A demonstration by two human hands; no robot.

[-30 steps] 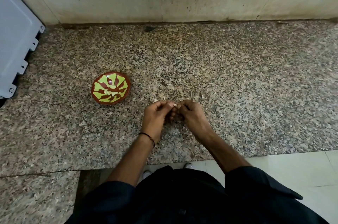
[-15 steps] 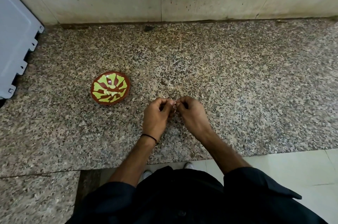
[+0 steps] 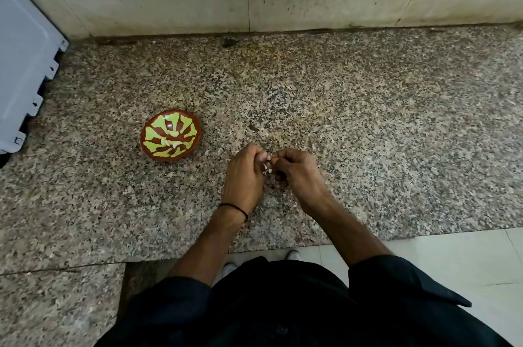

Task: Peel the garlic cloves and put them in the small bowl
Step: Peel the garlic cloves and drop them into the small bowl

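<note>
Because the skin has to be picked off from both sides, the left hand [image 3: 244, 177] and right hand [image 3: 297, 174] meet fingertip to fingertip, curled fingers [image 3: 261, 154] pinching one garlic clove [image 3: 267, 166] between them (pale flakes show in the gap). That clove sits over the granite counter [image 3: 368, 134], right of the small bowl [image 3: 150, 148] and near it, where peeled cloves [image 3: 172, 143] already lie.
</note>
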